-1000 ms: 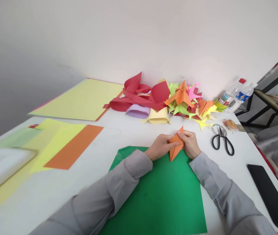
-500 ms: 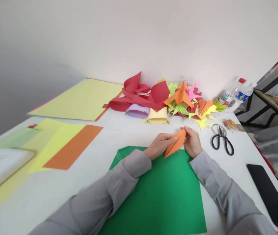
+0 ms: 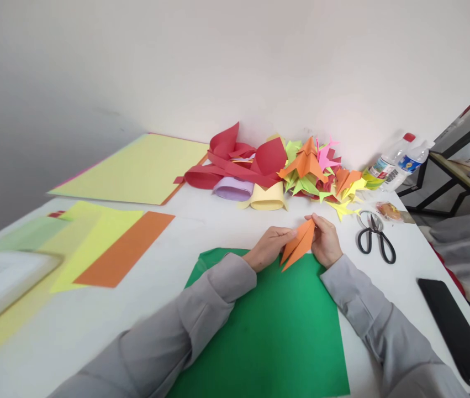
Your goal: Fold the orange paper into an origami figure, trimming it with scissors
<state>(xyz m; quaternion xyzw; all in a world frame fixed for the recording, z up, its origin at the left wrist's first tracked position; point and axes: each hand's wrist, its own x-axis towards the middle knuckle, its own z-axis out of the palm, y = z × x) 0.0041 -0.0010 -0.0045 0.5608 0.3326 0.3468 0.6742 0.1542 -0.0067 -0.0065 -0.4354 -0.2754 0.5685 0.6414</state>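
Note:
A piece of folded orange paper (image 3: 302,244), long and pointed, is held between both hands above the far edge of a green paper sheet (image 3: 276,331). My left hand (image 3: 271,246) pinches its left side with the thumb on top. My right hand (image 3: 325,239) grips the upper right tip between thumb and fingers. Two pointed flaps of the paper show apart at the lower end. Some fingertips are hidden behind the paper.
Black-handled scissors (image 3: 375,240) and a black phone (image 3: 458,329) lie to the right. Folded paper pieces (image 3: 307,166) and red paper shapes (image 3: 235,157) pile by the wall, near two bottles (image 3: 387,160). An orange strip (image 3: 125,249) and yellow sheets lie left, beside a white box (image 3: 6,282).
The lower end of the folded orange paper has spread into two separate points, and one flap has swung down and right. Both hands stay almost in place.

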